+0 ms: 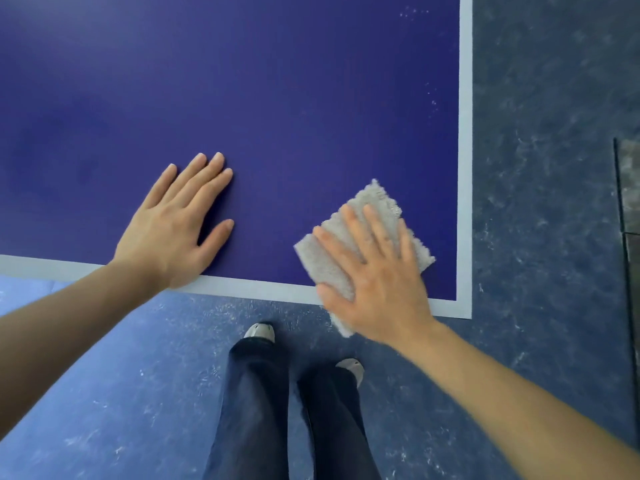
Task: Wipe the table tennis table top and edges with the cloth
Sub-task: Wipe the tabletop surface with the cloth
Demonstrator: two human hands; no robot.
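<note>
The dark blue table top (277, 98) was edged by a pale line (465, 133). A grey cloth (381, 199) was spread at its near right corner, overhanging the near edge.

The dark blue table tennis table top (242, 81) runs out of the picture at the top and left, so its full extent cannot be seen, and the pale specks (414, 11) near its right border line are too small to identify. The middle of the grey fluffy cloth (381, 206) is covered by the flat right hand (377, 275), whose outline is slightly blurred. The dark trouser legs (259, 410) hide all but the toes of the light shoes (259, 331) and are cut off at the bottom edge.
</note>
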